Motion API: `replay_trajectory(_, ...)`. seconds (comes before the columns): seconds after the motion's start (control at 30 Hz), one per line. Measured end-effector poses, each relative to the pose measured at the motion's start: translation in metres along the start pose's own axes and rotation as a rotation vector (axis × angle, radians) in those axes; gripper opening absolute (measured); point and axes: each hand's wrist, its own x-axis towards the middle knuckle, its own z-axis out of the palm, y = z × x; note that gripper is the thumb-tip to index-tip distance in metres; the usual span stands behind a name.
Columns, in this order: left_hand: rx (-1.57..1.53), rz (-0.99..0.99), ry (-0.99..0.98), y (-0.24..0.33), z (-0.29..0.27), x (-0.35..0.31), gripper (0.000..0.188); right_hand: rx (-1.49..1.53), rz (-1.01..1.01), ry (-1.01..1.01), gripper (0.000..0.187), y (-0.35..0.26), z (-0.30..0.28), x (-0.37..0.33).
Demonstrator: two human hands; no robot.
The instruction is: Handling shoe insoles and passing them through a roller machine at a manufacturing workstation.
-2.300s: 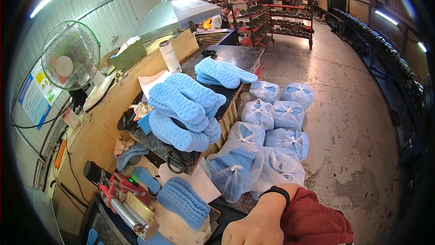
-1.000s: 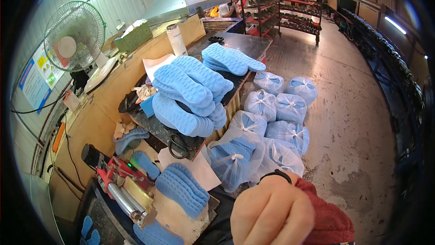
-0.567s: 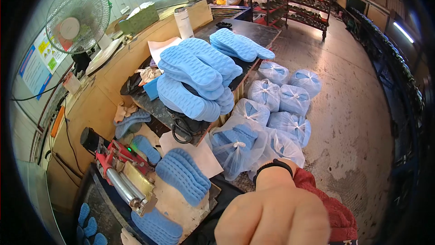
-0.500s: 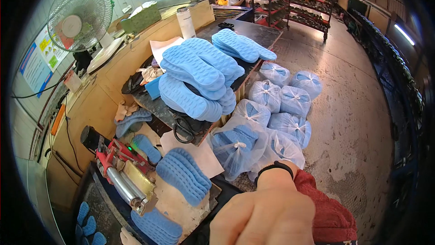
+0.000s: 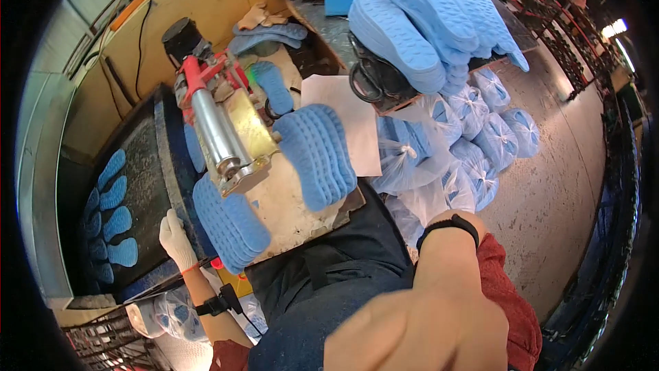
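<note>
My left hand (image 5: 177, 240), in a white glove, is at the edge of the dark belt bed (image 5: 147, 186); its fingers are curled, and whatever they might hold is hidden. Close to the camera, my right hand (image 5: 419, 330) is large and blurred, its fingers out of sight. Between the hands stands a small press (image 5: 220, 131) with a silver cylinder and red parts. Stacks of blue foot-shaped insoles lie on its worn board: one stack (image 5: 230, 223) near my left hand, another (image 5: 316, 155) farther right. A single insole (image 5: 273, 86) lies behind the press.
Several loose insoles (image 5: 117, 220) rest on the belt bed at the left. A tall insole pile (image 5: 425, 21) stands on the dark table, with black scissors (image 5: 364, 83) by it. Tied clear bags of insoles (image 5: 473, 165) sit on the floor at the right. White paper (image 5: 343, 117) lies by the board.
The view has swung down and left, bringing my left forearm and more of the belt bed into sight. My right hand stays close to the camera.
</note>
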Motion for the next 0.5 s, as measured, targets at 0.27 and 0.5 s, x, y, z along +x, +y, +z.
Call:
replay_trajectory(0.27, 0.023, 0.034, 0.037, -0.005, -0.023, -0.006, 0.037, -0.947, 1.015, 0.284, 0.030, 0.027, -0.135, -0.068)
replay_trajectory(0.5, 0.185, 0.353, 0.235, -0.008, -0.007, -0.019, 0.012, -2.207, 0.991, 0.043, 0.048, 0.112, -0.251, -0.160)
